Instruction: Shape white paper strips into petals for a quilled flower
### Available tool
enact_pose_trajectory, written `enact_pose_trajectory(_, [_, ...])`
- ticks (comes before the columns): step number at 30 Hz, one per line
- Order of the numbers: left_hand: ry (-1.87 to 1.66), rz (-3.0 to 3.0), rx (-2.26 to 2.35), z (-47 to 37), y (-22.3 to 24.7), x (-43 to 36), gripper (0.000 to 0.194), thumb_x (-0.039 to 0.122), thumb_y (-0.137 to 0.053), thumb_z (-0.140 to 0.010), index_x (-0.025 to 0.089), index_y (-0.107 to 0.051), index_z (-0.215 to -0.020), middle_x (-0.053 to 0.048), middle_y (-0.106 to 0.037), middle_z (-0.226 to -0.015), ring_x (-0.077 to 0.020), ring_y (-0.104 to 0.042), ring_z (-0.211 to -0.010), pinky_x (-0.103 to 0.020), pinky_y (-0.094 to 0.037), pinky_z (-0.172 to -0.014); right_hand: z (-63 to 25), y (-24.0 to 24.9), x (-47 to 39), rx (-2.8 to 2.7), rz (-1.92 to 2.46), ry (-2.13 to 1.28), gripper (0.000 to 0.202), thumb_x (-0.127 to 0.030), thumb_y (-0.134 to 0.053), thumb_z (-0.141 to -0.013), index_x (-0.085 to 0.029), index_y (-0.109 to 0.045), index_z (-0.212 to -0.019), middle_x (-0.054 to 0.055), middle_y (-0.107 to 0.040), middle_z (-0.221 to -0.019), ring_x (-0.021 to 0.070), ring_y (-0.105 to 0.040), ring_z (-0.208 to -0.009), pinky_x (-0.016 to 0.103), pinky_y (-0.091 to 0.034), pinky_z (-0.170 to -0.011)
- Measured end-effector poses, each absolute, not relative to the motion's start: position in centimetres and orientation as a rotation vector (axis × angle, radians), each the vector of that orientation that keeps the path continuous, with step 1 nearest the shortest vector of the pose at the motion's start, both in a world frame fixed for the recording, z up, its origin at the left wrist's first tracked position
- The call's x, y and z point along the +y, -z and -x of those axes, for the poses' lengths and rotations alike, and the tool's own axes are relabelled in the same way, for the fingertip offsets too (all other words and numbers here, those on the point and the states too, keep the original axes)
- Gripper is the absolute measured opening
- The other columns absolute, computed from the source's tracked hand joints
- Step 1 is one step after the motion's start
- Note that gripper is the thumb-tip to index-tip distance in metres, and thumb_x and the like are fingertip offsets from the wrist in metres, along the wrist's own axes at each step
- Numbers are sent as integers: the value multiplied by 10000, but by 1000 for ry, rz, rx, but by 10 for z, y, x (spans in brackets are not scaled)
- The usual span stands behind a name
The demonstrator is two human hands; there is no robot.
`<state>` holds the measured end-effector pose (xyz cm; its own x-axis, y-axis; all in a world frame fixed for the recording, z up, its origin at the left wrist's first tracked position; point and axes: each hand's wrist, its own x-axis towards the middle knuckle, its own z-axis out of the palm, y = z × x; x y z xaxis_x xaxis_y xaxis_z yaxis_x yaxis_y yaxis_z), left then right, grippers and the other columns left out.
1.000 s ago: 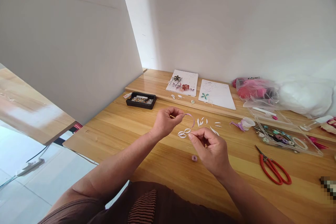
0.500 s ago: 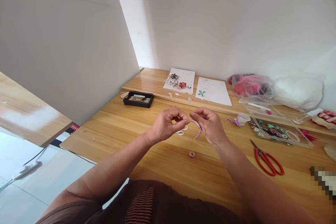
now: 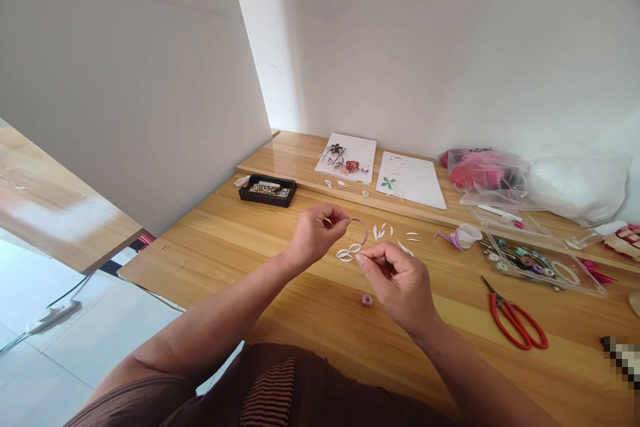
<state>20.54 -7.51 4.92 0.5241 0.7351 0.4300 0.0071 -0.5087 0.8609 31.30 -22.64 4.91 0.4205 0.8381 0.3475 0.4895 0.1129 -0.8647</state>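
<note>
A thin purple strip (image 3: 365,230) curves down from the pinched fingertips of my left hand (image 3: 319,233). My right hand (image 3: 403,280) is lower and to the right, its thumb and forefinger pressed together near the strip's lower end; whether a fine thread lies between them is too small to tell. White loops (image 3: 345,255) lie on the table between the hands. Several white petal-shaped pieces (image 3: 379,232) are spread just beyond my right hand. A small pink spool (image 3: 367,300) sits on the wood nearer to me.
Red-handled pliers (image 3: 517,320) lie at the right, below a clear box (image 3: 595,285) of small parts. A black tray (image 3: 267,199) of beads is at the back left. Two white sheets (image 3: 415,190) with small ornaments and plastic bags (image 3: 575,180) rest on the raised ledge.
My right hand has moved down and away from my left hand, uncovering the white petal-shaped pieces. The purple strip still hangs from my left hand. The view has shifted slightly.
</note>
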Motion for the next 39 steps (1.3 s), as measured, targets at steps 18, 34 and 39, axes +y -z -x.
enact_pose_trajectory(18, [-1079, -1916, 334, -193, -72, -95, 120, 256, -677, -845, 165, -654, -769, -36, -678, -750, -124, -610, -697, -238, -508, -646, -344, -57, -189, -706, 1272, -1027, 362, -442, -848, -660, -196, -586, -699, -89, -413, -507, 55, -261, -431, 226, -167, -425])
enact_pose_trajectory(34, [-772, -1383, 404, -203, -65, -96, 258, 381, -688, -860, 149, -576, -881, -43, -678, -832, -138, -693, -776, -235, -608, -621, -321, -39, -208, -637, 1213, -1268, 354, -395, -790, -744, -215, -486, -733, -104, -435, -523, 42, -283, -390, 181, -188, -371])
enact_pose_trajectory(39, [-731, -1399, 451, -204, -64, -97, 257, 372, -712, -847, 150, -589, -884, -16, -680, -739, -123, -704, -672, -252, -595, -673, -323, -38, -214, -815, 1288, -1139, 331, -429, -766, -766, -219, -513, -726, -86, -482, -560, 66, -375, -416, 213, -342, -394])
